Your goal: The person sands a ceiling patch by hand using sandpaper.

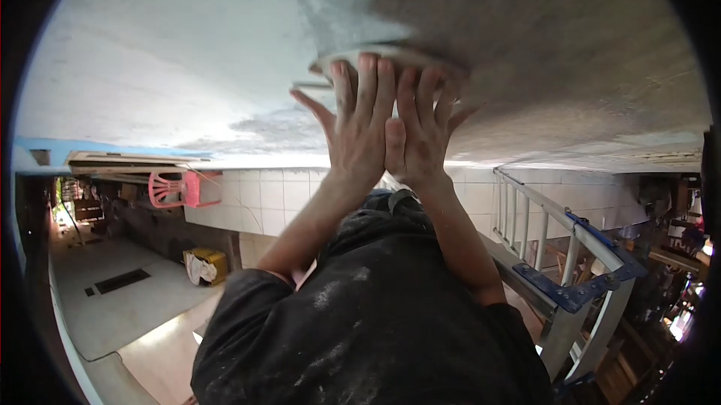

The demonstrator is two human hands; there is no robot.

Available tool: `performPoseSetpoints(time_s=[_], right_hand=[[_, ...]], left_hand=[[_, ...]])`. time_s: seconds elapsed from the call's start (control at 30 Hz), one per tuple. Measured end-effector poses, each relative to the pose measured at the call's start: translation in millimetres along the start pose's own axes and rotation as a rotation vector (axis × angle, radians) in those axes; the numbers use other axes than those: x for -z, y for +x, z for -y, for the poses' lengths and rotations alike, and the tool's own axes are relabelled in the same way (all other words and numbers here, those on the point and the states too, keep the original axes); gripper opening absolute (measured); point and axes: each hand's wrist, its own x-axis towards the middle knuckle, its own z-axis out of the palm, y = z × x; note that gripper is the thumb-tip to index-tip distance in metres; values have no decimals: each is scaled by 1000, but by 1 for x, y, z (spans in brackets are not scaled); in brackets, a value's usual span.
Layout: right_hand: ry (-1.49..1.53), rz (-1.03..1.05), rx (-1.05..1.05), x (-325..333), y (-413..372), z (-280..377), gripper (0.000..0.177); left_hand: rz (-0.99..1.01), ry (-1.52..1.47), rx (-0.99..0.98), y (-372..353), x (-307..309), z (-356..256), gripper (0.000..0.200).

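Both of my hands are raised side by side against a grey and white plastered surface. My left hand lies with its fingers stretched out over a pale flat pad, its outer finger spread to the left. Beside it, my right hand presses the same pad with straight fingers. The hands meet near their thumbs. The pad is blurred and rests flat along the plaster, with a dark edge showing at its upper right; its exact kind I cannot tell. A darker grey patch spreads over the plaster around it.
An aluminium ladder with blue fittings stands close on my right. A pink plastic chair is at the left near white tiles. Lower left, a yellow container holds a white bag, beside a grey floor. Clutter fills the far right.
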Motion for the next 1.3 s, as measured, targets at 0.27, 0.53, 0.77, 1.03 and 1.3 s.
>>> performPoseSetpoints(time_s=[0.27,0.53,0.77,1.03,1.3], right_hand=[[21,-172,121,29,64,23,54],[-44,-29,27,-1,-10,-15,51],[-99,-133,84,27,51,9,51],[-69,-70,30,-1,-3,-19,45],[-29,-193,51,14,36,0,35]], left_hand=[[-109,23,-44,61,52,-6,56],[-113,57,-31,-1,-22,4,62],[-178,25,-31,64,30,-13,67],[-116,114,-79,6,-16,1,66],[-191,129,-37,45,3,-2,70]])
